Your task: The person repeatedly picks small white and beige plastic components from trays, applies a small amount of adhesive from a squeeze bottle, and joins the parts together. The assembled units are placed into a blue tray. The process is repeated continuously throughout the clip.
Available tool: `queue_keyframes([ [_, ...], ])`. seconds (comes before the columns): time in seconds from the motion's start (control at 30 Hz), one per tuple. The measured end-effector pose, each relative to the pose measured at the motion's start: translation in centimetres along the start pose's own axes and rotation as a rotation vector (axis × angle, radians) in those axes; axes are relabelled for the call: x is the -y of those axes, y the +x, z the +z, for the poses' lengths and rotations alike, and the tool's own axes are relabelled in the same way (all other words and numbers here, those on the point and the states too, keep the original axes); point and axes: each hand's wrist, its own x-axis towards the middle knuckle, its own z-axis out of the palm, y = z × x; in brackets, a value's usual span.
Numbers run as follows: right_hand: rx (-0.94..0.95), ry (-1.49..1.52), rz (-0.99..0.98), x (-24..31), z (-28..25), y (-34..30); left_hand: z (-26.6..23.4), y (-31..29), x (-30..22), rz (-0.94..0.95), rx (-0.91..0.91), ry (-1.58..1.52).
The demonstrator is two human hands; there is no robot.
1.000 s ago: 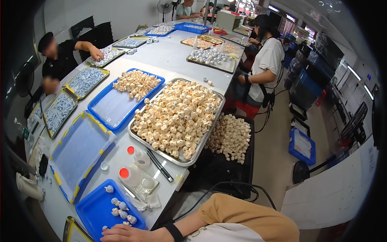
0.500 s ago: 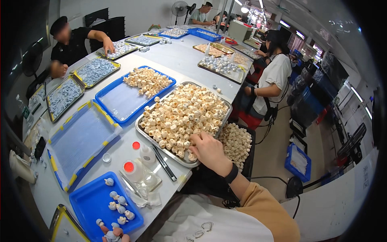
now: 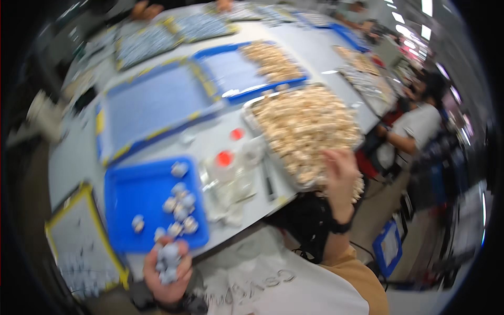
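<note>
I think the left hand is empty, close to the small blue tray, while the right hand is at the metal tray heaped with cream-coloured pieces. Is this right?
Not quite: the left hand is not empty; the head view shows it holding pale-blue pieces close to the small blue tray. The right hand is at the metal tray heaped with cream-coloured pieces.

Right hand (image 3: 341,169): total motion smear over the metal tray (image 3: 287,173), honestly can't tell if there's a piece in the fingertips
Left hand (image 3: 167,269): palm's mostly hidden under the pale blue pieces (image 3: 169,257), too mushy to count
Cream heap (image 3: 310,123): one big blur, covers most of the tray bottom
Co-worker's hands (image 3: 147,10): fuzzy, past the table's (image 3: 76,157) far edge, person cropped off up top
Yellow-taped tray (image 3: 86,202): near left corner, lower end fades into black rim
</note>
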Motion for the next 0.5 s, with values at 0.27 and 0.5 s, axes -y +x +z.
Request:
queue_keyframes([
  [0.27, 0.521, 1.085, 0.112, 10.1, 1.1, -5.5, 1.3, 1.1, 0.6, -0.047, 0.039, 0.303],
  [0.5, 0.704, 1.064, -0.267, 15.5, 2.8, -5.5, 2.1, 1.5, 1.3, -0.017, -0.017, 0.44],
])
